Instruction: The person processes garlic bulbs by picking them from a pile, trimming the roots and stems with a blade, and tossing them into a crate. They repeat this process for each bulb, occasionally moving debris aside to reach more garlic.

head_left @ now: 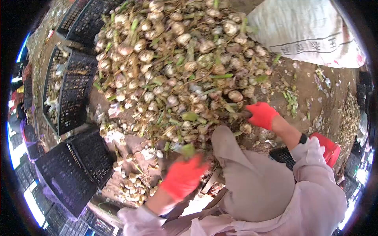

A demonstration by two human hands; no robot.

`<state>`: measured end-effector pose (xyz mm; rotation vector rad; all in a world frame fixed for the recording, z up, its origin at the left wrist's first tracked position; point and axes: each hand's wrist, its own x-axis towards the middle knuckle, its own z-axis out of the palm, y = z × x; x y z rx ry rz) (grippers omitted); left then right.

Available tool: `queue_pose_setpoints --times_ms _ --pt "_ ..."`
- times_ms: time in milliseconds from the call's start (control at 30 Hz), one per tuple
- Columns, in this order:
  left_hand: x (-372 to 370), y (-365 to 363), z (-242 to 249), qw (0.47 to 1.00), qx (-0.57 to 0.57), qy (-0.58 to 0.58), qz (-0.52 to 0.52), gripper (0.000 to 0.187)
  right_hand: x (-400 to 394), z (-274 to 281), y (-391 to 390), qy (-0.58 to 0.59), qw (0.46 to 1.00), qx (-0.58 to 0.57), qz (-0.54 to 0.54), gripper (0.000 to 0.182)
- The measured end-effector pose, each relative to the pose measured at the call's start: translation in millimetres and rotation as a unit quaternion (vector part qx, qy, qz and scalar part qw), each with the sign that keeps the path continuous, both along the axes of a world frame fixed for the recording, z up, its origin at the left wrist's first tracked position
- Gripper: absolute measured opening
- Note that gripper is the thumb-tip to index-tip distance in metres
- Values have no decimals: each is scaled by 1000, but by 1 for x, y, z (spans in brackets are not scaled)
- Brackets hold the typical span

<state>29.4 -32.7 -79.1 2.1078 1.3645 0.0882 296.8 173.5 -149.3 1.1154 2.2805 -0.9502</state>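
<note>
Hundreds of bulbs are lying in the garlic pile (177, 67), which is filling the upper middle of the ground (311, 98). I am seeing black crates (75, 165) standing along its left edge and a white sack (311, 31) at the top right corner. The right hand (261, 115), red-gloved, is closing on a garlic stalk (232, 114) at the pile's lower right edge; the stalk's long axis is running leftward from the glove into the pile. The left hand (183, 177) is hanging clenched near the pile's bottom edge; what it is grasping I cannot tell. The right hand is nearer the bulbs.
</note>
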Motion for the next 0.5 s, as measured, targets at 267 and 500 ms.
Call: queue_pose_setpoints --times_ms 267,500 --pt "-84 -74 -44 790 -518 282 168 61 38 -102 -9 40 927 98 -360 58" --pt "13 45 -76 709 -342 -404 465 59 -9 -67 7 190 850 -16 -491 52"
